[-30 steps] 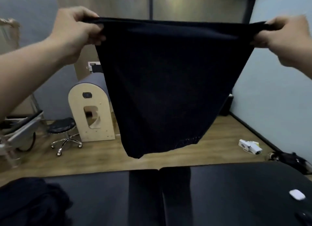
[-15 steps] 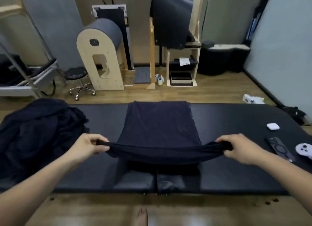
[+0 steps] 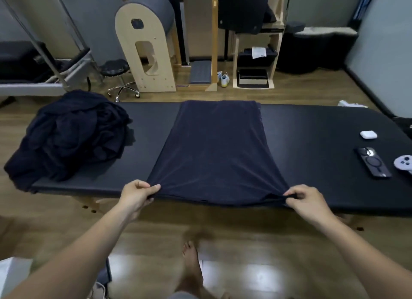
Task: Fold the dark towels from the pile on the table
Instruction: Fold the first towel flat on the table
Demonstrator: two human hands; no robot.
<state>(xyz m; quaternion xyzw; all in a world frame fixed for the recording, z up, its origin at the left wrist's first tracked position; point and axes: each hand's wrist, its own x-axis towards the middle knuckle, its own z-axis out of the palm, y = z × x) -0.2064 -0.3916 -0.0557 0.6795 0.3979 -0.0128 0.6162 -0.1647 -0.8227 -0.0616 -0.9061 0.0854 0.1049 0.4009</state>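
Head view: towel [image 3: 215,151] spread flat across middle of table [image 3: 312,129], far edge at table's far side, near edge at the front lip. Left hand [image 3: 137,192] pinches near-left corner; right hand [image 3: 305,198] pinches near-right corner. Pile [image 3: 69,135] heaped on table's left end. Phone [image 3: 373,162] and earbud case [image 3: 368,134] lie at right.

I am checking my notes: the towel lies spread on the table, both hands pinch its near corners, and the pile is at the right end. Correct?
No. The head view shows the pile at the left end of the table, not the right. The rest holds: the towel lies spread, and the left hand and right hand pinch its near corners.
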